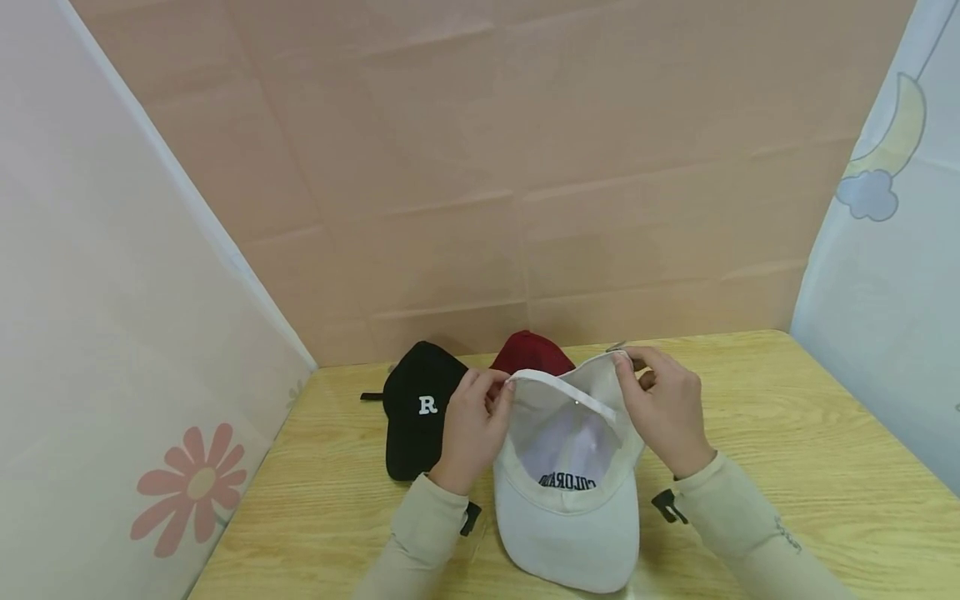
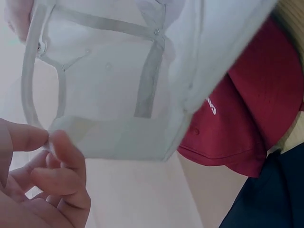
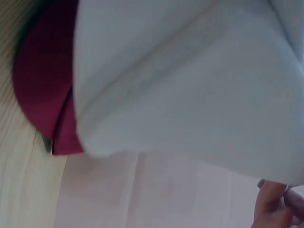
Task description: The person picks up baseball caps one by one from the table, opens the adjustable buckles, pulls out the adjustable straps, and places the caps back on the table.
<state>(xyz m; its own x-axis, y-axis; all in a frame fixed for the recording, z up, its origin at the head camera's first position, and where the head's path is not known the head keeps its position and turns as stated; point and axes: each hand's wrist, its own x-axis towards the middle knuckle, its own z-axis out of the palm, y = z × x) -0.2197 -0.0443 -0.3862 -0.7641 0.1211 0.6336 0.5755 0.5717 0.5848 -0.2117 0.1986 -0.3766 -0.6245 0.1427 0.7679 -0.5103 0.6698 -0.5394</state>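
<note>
A white baseball cap (image 1: 567,533) is held up over the table, its inside facing the head camera and its brim pointing down toward the person. Dark lettering shows mirrored inside the crown. My left hand (image 1: 477,423) pinches the cap's edge at the left end of the back strap, thumb against fingertip, as the left wrist view also shows. On the other side my right hand (image 1: 667,408) pinches the back edge near a small metal buckle (image 1: 617,346). In the right wrist view the cap's outside (image 3: 190,95) covers most of the picture, with fingertips at its lower right edge.
A black cap (image 1: 420,417) with a white R stands on the table (image 1: 780,417) to the left. Behind the white cap sits a dark red cap (image 1: 531,352), partly hidden. Fabric walls stand at the back and both sides.
</note>
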